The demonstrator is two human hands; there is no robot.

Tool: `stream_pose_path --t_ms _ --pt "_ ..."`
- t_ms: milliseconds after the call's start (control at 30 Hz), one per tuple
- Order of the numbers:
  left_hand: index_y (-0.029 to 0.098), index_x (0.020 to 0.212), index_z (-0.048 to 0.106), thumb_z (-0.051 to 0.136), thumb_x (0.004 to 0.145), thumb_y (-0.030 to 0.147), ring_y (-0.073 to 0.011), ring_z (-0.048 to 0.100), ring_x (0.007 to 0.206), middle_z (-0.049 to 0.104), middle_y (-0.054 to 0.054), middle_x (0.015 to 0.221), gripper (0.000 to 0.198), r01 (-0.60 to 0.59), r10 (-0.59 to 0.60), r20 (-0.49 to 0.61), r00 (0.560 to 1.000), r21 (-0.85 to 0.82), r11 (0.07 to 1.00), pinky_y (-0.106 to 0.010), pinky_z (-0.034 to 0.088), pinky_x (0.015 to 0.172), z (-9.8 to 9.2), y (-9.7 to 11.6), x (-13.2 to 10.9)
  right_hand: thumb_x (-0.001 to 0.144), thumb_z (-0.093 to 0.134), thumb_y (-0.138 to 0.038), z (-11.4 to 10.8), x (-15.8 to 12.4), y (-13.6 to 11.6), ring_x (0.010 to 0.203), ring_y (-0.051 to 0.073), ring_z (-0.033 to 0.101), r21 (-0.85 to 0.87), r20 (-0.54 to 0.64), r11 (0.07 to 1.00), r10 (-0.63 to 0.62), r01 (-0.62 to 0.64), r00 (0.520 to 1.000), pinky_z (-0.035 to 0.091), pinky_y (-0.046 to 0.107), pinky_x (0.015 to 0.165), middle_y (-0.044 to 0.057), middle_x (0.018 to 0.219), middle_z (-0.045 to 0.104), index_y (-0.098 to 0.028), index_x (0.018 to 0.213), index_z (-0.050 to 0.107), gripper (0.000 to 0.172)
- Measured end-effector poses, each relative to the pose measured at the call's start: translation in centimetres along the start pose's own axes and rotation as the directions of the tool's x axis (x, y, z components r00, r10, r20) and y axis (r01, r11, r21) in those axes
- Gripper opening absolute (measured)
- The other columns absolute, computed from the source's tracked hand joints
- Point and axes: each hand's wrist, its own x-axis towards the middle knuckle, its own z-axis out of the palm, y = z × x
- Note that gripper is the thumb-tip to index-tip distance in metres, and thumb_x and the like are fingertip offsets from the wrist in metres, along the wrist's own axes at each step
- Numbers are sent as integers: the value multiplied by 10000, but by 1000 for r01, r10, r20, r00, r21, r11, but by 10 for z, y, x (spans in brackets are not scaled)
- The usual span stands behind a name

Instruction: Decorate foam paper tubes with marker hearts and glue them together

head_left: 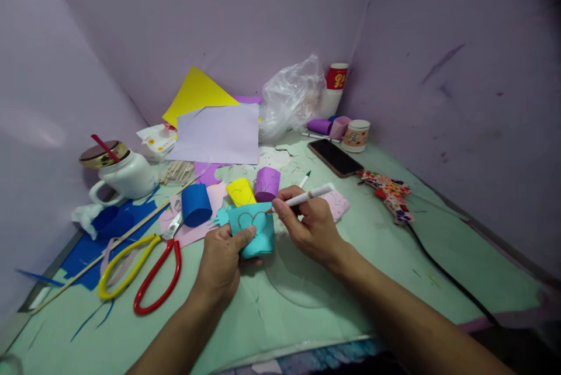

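The step in hand appears to be drawing on the turquoise paper piece [265, 238], which the left hand [222, 253] grips over the table [403, 281], thumb across its face. The right hand [314, 224] pinches a white pen [302, 197], its tip at the piece's upper right, beside a heart outline [246, 221] — whether it touches, one cannot tell. The next move probably calls for a firm left hold and a light stroke — the curved paper could give under pressure.

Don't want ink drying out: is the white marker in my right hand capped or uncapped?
Uncapped: the white marker in your right hand shows a bare, brownish tip by the turquoise paper's heart outline.
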Motion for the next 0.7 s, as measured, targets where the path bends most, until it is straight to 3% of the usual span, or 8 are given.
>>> stream_pose_path --t_ms 700 --pt "114 661 644 776 452 258 -140 531 431 607 4 515 287 -21 19 -57 998 -31 999 -241 445 299 0 4 1 864 506 -226 5 -6 -3 569 116 563 5 61 999 -36 36 997 452 234 555 18 672 626 -178 783 582 121"
